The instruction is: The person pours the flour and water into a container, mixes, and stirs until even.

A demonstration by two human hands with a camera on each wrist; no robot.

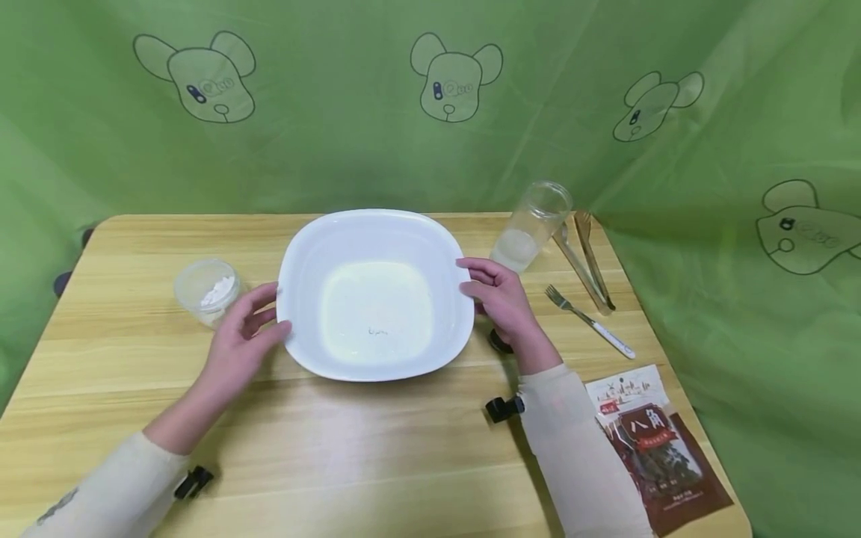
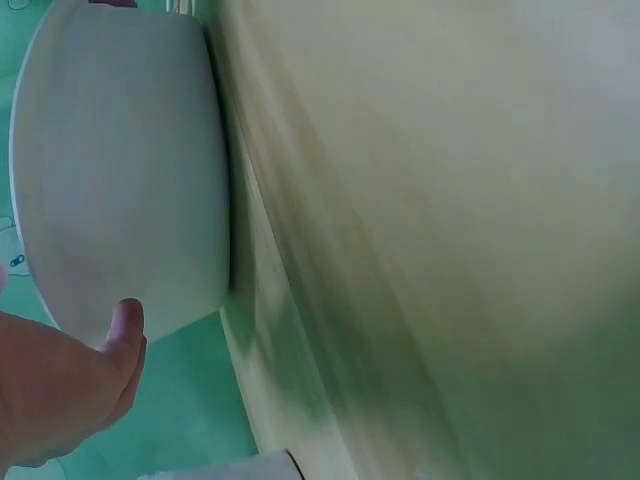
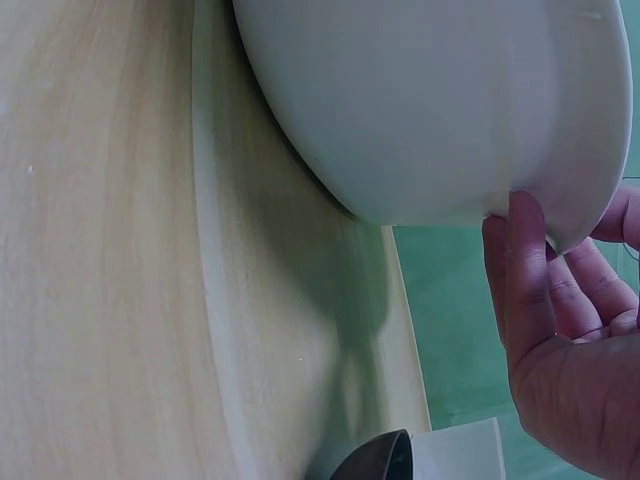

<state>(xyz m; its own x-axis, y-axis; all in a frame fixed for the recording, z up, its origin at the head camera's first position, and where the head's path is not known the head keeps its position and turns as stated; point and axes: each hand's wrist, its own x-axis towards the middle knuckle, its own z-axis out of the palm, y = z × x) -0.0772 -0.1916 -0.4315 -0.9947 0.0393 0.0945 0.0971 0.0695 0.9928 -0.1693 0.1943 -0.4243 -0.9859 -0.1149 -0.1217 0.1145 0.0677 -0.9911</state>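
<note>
A white rounded-square basin [image 1: 377,299] is in the middle of the head view, its open top tilted toward me. My left hand [image 1: 238,336] grips its left rim, with the thumb over the near edge. On the opposite side, my right hand [image 1: 501,299] pinches the rim between thumb and fingers. The left wrist view shows the basin's outer wall [image 2: 120,170] beside the left thumb. In the right wrist view, the right fingers [image 3: 528,270] bend about the rim. Whether the basin's base touches the table, I cannot tell.
Left of the basin is a clear bowl [image 1: 191,288] with white powder. At the back right stands a glass [image 1: 534,224] with cloudy liquid, near wooden tongs [image 1: 590,261] and a fork [image 1: 592,323]. A brown packet [image 1: 666,463] lies by the right sleeve.
</note>
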